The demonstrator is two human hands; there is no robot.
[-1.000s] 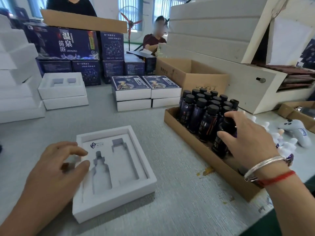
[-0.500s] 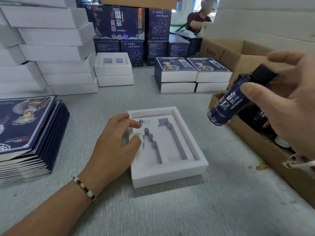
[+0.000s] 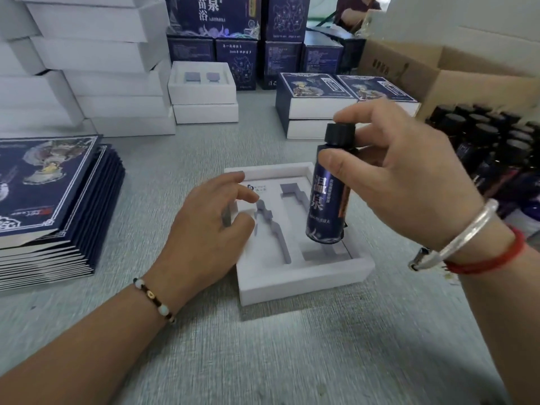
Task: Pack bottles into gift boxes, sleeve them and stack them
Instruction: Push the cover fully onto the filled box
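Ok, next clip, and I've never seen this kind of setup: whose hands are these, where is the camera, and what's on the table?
There is no robot here. A person wears a wide-angle camera on the head, looking down at their own two hands, so this single view is all there is. The right hand grips a dark blue bottle with a black cap, held nearly upright over an open white gift box whose foam insert has two shaped slots, both empty. The left hand rests on the box's left side. On the grey table lie a stack of flat blue sleeves at left, white box stacks behind, finished sleeved boxes, and a cardboard tray of more bottles at right.
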